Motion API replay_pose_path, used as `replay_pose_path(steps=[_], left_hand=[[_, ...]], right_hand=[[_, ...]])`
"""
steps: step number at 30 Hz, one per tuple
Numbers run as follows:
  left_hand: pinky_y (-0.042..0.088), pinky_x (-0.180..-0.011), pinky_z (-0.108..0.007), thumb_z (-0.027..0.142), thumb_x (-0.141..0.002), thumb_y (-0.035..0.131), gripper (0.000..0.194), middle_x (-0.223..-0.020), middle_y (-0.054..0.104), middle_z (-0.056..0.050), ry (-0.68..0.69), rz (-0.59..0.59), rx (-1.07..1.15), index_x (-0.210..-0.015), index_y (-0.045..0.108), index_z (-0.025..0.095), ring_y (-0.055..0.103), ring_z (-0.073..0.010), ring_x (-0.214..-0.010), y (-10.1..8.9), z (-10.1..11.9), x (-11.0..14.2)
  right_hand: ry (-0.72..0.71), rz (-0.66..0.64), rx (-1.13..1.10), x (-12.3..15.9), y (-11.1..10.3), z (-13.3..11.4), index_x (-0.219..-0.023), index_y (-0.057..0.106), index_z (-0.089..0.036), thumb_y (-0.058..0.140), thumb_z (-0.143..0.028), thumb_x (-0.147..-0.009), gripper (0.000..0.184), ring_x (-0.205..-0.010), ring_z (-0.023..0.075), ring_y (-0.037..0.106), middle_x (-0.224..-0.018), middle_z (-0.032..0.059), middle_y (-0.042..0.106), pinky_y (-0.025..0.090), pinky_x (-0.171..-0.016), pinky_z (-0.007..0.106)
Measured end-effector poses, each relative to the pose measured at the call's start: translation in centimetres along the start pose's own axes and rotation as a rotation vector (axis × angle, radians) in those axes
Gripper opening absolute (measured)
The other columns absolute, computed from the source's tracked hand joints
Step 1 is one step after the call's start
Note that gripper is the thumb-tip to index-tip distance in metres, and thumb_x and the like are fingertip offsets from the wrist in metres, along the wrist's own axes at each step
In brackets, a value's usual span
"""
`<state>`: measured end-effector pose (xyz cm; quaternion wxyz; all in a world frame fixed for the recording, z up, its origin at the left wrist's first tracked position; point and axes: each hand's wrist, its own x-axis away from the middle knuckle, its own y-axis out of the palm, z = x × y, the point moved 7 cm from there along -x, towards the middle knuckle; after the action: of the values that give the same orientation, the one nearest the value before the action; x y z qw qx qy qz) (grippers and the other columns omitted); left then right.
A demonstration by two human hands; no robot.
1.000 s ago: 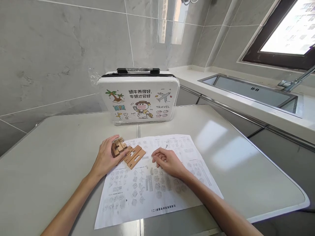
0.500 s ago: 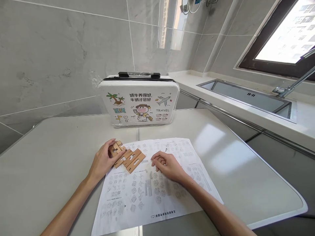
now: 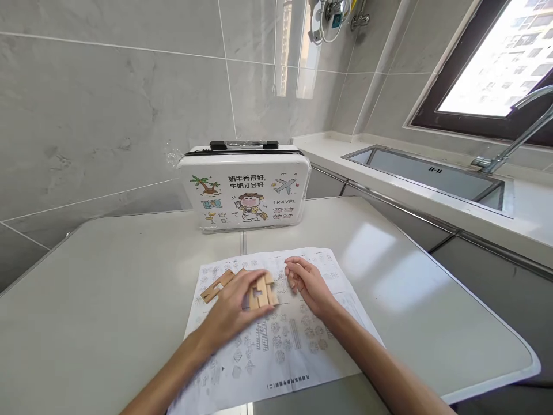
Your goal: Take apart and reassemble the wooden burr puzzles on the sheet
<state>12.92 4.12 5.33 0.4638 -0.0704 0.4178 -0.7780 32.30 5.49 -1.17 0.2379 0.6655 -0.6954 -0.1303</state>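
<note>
Head view: the left hand (image 3: 233, 301) grips joined wooden blocks (image 3: 263, 291) between thumb and fingers, over a printed sheet (image 3: 283, 366). The right hand (image 3: 309, 285) is near, fingers loosely curled; whether they hold anything is hidden. A slat (image 3: 213, 287) with a cutout lies partly behind the left hand, which could knock it; a slack grip could let the blocks slip apart. A white case (image 3: 222, 196) reads "TRAVEL" and "奶牛养得好,牛奶才会好". The sheet's Chinese title is upside down, its small print illegible.
</note>
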Motion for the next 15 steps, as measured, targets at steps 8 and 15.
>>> replay_pose_path(steps=[8, 15], left_hand=[[0.057, -0.104, -0.042, 0.049, -0.093, 0.076, 0.065, -0.139, 0.065, -0.009, 0.081, -0.19, 0.043, -0.15, 0.05, 0.03, 0.066, -0.0275, -0.125, 5.0, 0.9, -1.1], [0.055, -0.105, -0.048, 0.049, -0.095, 0.074, 0.062, -0.138, 0.066, -0.011, 0.028, -0.149, -0.004, -0.149, 0.051, 0.03, 0.064, -0.0312, -0.126, 3.5, -1.2, -1.1]], right_hand=[[-0.006, 0.06, -0.232, -0.9, -1.4, -0.5, -0.092, 0.066, -0.019, 0.09, -0.033, -0.072, 0.034, -0.055, 0.0071, 0.044, -0.074, -0.0033, 0.058, 0.033, -0.048, 0.022], [-0.003, 0.011, -0.031, -0.7, -1.0, -0.4, -0.095, 0.065, -0.021, 0.085, -0.044, -0.076, 0.036, -0.055, 0.0102, 0.046, -0.077, -0.0011, 0.06, 0.034, -0.048, 0.025]])
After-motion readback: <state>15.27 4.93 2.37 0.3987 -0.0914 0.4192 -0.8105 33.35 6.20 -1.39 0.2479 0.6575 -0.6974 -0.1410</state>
